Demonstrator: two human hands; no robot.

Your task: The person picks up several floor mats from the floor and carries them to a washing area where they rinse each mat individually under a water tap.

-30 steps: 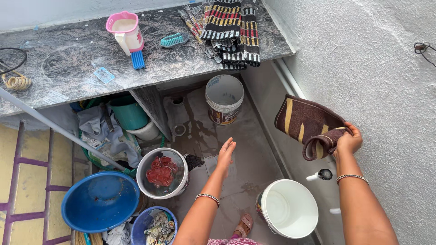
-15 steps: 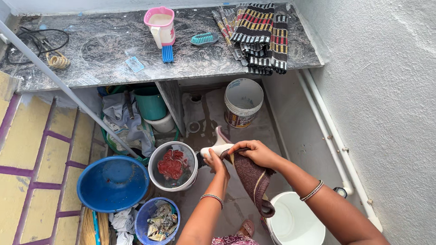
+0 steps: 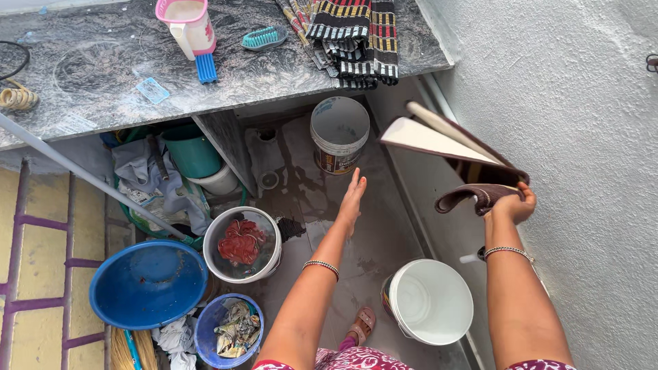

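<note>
- Right hand [image 3: 513,204]: fingers clamped on a folded edge of the brown striped mat [image 3: 456,161], held up beside the white wall [image 3: 582,123]
- Left hand [image 3: 353,199]: empty, fingers straight and together, palm open above the wet floor [image 3: 384,240]
- Change: half a second ago both hands gripped the mat low over the floor between the buckets; now the left has let go and the right alone has swung it up toward the wall, much as a second ago. In my judgement, a repeated shaking or beating stroke
- Mat: flung out flat, pale underside up, maroon pile with cream stripes showing at the curled end near the fingers; stiff, not dripping that I can see
- Surroundings: white bucket [image 3: 428,301] below the right arm; paint bucket [image 3: 338,133] further off; steel pail with red cloth [image 3: 243,243] to the left; stone surface [image 3: 103,75] carrying folded striped mats [image 3: 356,34], pink jug [image 3: 188,27] and scrub brush [image 3: 264,38]
</note>
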